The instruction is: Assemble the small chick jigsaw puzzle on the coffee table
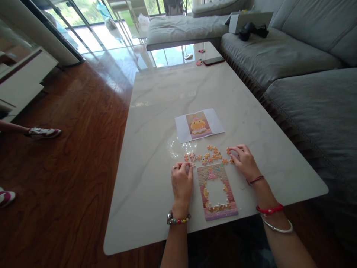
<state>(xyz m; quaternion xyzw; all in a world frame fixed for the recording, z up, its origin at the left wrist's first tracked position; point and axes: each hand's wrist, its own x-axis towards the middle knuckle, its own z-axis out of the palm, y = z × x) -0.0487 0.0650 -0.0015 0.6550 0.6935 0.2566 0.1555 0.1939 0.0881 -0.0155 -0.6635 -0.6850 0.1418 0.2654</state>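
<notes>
A partly assembled jigsaw puzzle point(208, 216) lies on the table in front of me, its border joined around an open middle. Loose orange and pink puzzle pieces point(209, 158) are scattered just beyond its top edge. My right hand point(245, 162) pinches a puzzle piece point(228, 150) between thumb and fingertips, at the right end of the loose pieces. My left hand point(182, 183) rests left of the puzzle with curled fingers, its tips beside the leftmost pieces; whatever is under them is hidden. A printed reference picture point(198, 124) lies behind the pieces, showing a yellow-orange figure.
The white marbled table point(150, 149) stretches away from me. A dark tablet or phone point(213, 60) and small colourful items lie at its far end. A grey sofa point(312, 89) runs along the right. Another person's foot in a shoe point(43, 132) is on the floor at left.
</notes>
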